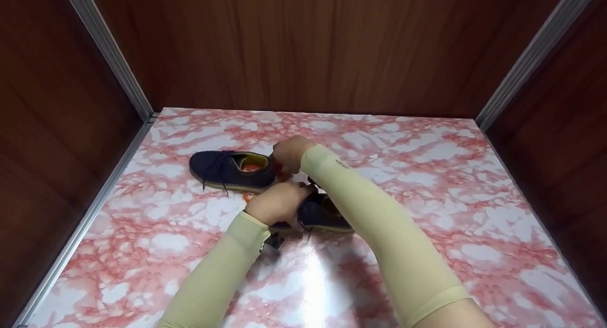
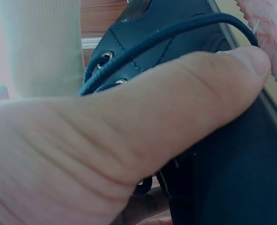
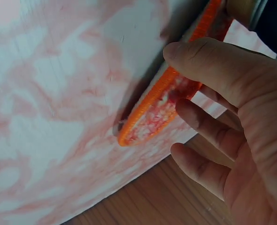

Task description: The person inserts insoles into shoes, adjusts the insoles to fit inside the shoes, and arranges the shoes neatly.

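Observation:
Two dark navy lace-up shoes are here. The far-left shoe [image 1: 227, 169] stands upright, toe to the left, with orange showing inside. My left hand [image 1: 280, 202] grips the nearer shoe [image 1: 325, 214], its thumb [image 2: 209, 89] lying across the upper beside a dark lace [image 2: 176, 30]. Just behind the far shoe's heel, my right hand [image 1: 291, 152] pinches an insole [image 3: 152, 110] with orange stitched edging and a mottled red-white face. Its thumb is over the edge, with two other fingers spread alongside. My right forearm covers part of the nearer shoe.
A red-and-white marbled table [image 1: 427, 190] lies beneath everything. Brown wood-grain panels [image 1: 303, 48] stand behind and on both sides, with metal corner posts [image 1: 109, 53]. A small orange edge [image 1: 246, 196] shows beside the far shoe.

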Tool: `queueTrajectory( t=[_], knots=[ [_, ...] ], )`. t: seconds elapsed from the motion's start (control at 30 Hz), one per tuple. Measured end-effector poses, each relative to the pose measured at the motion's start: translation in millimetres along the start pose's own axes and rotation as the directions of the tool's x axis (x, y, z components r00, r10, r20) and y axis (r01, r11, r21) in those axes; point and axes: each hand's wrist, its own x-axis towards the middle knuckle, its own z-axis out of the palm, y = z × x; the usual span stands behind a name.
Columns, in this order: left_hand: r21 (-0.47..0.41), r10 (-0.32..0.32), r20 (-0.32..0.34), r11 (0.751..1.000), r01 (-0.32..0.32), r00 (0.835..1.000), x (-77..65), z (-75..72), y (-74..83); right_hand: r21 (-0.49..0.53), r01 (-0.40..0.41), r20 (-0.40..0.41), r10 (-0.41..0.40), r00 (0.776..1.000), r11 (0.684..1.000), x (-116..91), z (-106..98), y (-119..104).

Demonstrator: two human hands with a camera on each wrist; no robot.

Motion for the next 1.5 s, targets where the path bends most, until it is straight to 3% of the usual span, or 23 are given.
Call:
queueTrajectory(
  t=[0.3, 0.47, 0.73, 1.1, 1.3, 1.5],
  knots=[
    [0.005, 0.023, -0.034, 1.000, -0.022, 0.999, -2.6, 4.6, -1.3, -0.059, -0.014, -0.010, 0.014, 1.000, 0.998, -4, 3, 1],
    [-0.009, 0.005, 0.002, 1.000, -0.005, 1.000, -0.6, 3.4, -0.3, -0.120, -0.025, 0.003, 0.025, 1.000, 0.992, -4, 10, 0],
    [-0.039, -0.009, 0.017, 0.999, 0.009, 1.000, 1.5, 4.6, 1.1, -0.260, -0.133, -0.014, 0.134, 0.991, 0.956, -7, 4, -2],
    [-0.041, -0.026, 0.019, 0.999, 0.027, 0.999, -0.5, 2.6, -0.6, -0.292, -0.209, -0.071, 0.197, 0.978, 0.933, -10, -13, 3],
    [-0.059, -0.017, 0.001, 0.998, 0.017, 1.000, -0.7, 2.2, -0.6, -0.289, -0.266, -0.075, 0.255, 0.964, 0.920, -16, -12, 17],
    [-0.096, -0.045, 0.027, 0.994, 0.047, 0.999, 0.4, 1.5, 0.5, -0.250, -0.326, -0.052, 0.324, 0.945, 0.912, -26, -5, 38]
  ],
)
